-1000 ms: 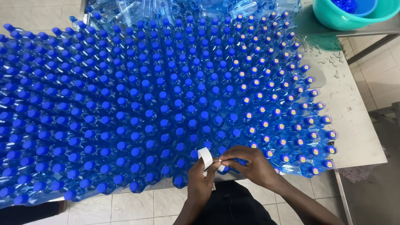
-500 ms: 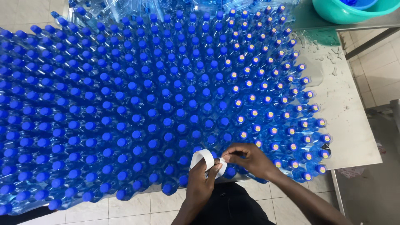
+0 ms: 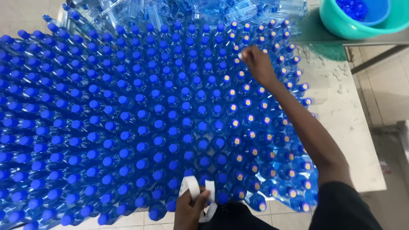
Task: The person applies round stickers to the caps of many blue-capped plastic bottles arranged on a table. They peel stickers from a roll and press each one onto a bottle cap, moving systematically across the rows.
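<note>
Left hand [image 3: 190, 207] grips a white label strip [image 3: 194, 187]; right hand [image 3: 257, 63] pinches over bottles [image 3: 140, 127] crowding the pale table [image 3: 345, 127].

We see a pale desk [image 3: 341, 127] with a worn, wet-looking top, its bare right part showing flecks and smears. Beyond its far end stands a second grey surface [image 3: 362, 41] carrying a teal plastic basin [image 3: 341, 23]. Below and to the right lies a floor of light square tiles [image 3: 383, 98] with dark grout lines. The light is even and soft, casting only faint shadows.
</note>
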